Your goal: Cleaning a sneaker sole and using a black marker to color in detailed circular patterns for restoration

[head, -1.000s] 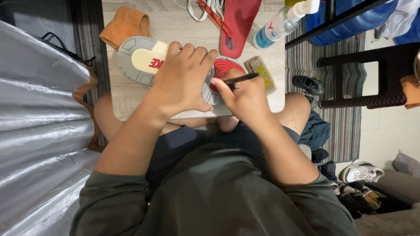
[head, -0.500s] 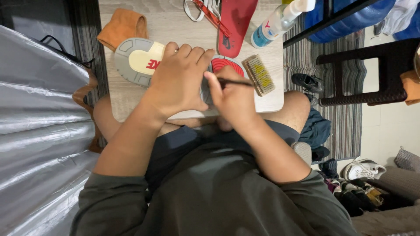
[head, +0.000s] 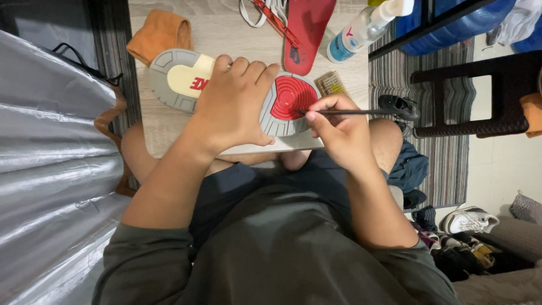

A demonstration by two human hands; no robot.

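A shoe lies sole-up on a small wooden table (head: 226, 34); its sole (head: 175, 79) is grey with a cream heel patch and a red ringed forefoot patch (head: 291, 97). My left hand (head: 234, 104) presses flat on the middle of the sole. My right hand (head: 339, 124) grips a thin dark brush (head: 350, 112), held level, with its tip touching the right edge of the red patch.
On the table lie an orange cloth (head: 158, 34), a red insole (head: 305, 28), white laces (head: 254, 11), a small scrub brush (head: 332, 83) and a spray bottle (head: 364, 28). A dark stool (head: 480, 96) stands right, shoes (head: 468, 220) on the floor, grey sheeting (head: 51, 169) left.
The view has shifted and my right hand has moved to the right off the red patch, leaving it uncovered. The brush now lies level with its tip at the patch's edge.
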